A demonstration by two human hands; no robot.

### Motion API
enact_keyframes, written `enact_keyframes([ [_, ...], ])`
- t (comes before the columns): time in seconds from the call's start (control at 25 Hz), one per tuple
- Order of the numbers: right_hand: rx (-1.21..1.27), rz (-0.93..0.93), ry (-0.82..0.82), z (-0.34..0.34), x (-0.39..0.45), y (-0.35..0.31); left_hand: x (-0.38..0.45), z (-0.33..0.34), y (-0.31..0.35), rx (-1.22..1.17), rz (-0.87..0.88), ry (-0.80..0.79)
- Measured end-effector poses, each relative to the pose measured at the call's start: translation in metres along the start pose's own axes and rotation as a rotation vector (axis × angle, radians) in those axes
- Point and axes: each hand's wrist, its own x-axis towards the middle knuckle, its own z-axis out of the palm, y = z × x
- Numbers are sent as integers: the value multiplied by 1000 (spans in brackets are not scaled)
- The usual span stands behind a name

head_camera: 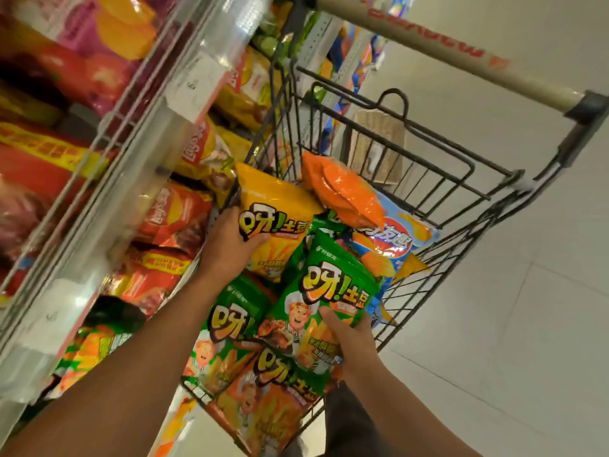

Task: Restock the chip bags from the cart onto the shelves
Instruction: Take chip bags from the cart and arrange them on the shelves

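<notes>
The left hand [230, 245] is gripping a yellow chip bag [276, 222], thumb curling over its printed front and the other fingers hidden behind it. The right hand [349, 334] is pinching a green chip bag [329, 291] at its lower edge, thumb on the front and fingers behind. Both bags are sitting just above the wire shopping cart [428, 179], not yet over a shelf.

The step in hand looks like lifting two bags out together. To do it well, each hand should be holding by the sealed seam or a corner rather than squeezing the air-filled middle, since the chips inside will crush easily. It makes sense to be lifting straight up, so the bags lying beneath the fingers are not dragged out over the cart's rim.

The cart is holding more stock: two further green bags [230, 328] just below and between the hands, an orange bag [342, 192] beyond the left fingertips, and a blue ridged-chip bag [389, 242] just past the right-hand bag. To the left of the left hand, the shelves [138, 166] are already carrying red and yellow Lay's bags [171, 216], with clear price strips along the front.
</notes>
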Motion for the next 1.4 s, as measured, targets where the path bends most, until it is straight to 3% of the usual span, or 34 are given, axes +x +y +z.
enact_keyframes([
  [0.2, -17, -73, -140, 1, -19, 5, -53, -39, 18, -221, 146, 147],
  [0.4, -81, -267, -229, -2, -59, 17, -129, -85, 14, -168, 157, 322],
  [0.56, -228, -469, -296, -6, -108, 48, -215, -100, -30, -76, 126, 288],
  [0.8, -490, -672, -419, -15, -199, 148, -394, -114, -127, -319, 49, 415],
  [1.12, -745, -682, -652, 13, -289, 260, -609, -142, -227, -558, -53, 676],
  [1.4, -966, -686, -827, 74, -327, 326, -710, -142, -281, -750, -278, 944],
])
